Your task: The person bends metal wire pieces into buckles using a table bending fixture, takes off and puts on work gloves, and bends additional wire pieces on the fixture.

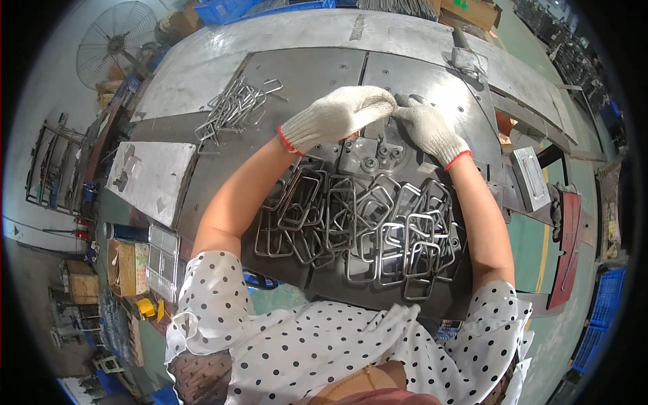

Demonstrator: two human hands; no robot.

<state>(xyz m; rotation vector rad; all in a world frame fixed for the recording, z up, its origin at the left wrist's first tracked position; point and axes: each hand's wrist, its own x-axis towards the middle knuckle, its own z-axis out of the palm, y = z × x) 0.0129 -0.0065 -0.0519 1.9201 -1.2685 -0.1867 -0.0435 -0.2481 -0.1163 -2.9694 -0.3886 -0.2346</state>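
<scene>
Both my hands wear white knit gloves with red cuffs and meet at the far side of a metal bending fixture (372,156) with round bosses. My left hand (344,116) is closed, its fingers pressed together and pointing right. Beside it, my right hand (430,125) is closed too, fingertips curled toward the left hand's fingers. Whatever they grip is hidden by the gloves. Between my forearms and the fixture lies a heap of bent wire frames (418,246), shiny rounded rectangles piled over one another. A second pile of bent wire pieces (236,108) lies at the far left.
The steel table (304,74) stretches under everything. A grinder-like tool (467,57) with a cord lies at the far right. A grey metal block (530,179) stands at the right edge, a pale plate (152,179) at the left. Behind it is a large fan (116,44); blue crates (226,10) stand at the back.
</scene>
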